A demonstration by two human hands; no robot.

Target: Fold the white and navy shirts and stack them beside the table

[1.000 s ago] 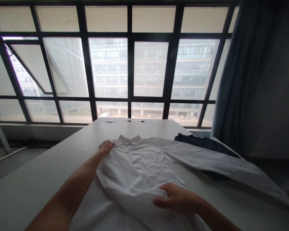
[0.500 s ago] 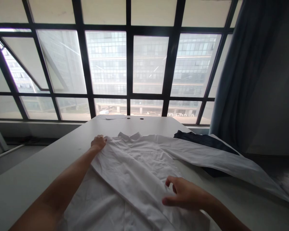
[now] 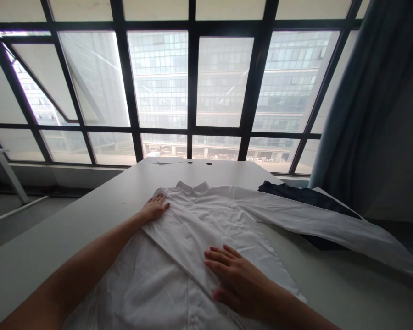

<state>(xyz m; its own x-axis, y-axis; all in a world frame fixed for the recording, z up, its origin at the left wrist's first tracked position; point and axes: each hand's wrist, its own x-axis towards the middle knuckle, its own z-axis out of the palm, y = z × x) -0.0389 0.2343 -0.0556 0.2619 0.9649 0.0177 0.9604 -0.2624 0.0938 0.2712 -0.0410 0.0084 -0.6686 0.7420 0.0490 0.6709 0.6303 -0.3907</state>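
A white shirt (image 3: 206, 224) lies spread on a pale table (image 3: 55, 238), collar toward the window, with one sleeve folded across its body. My left hand (image 3: 154, 208) rests flat on the shirt's left shoulder, fingers stretched out. My right hand (image 3: 236, 279) presses flat on the folded sleeve lower down, fingers spread and holding nothing. The shirt's other sleeve (image 3: 330, 227) stretches out to the right over the table.
A dark blue garment (image 3: 306, 197) lies under the outstretched sleeve at the right. A large black-framed window (image 3: 192, 91) fills the back. A grey-blue curtain (image 3: 361, 105) hangs at the right. Two small holes (image 3: 199, 162) mark the table's far edge.
My right hand let go of the pinched sleeve fabric and now lies flat on it. My left hand opened from a grip at the shoulder to a flat palm.
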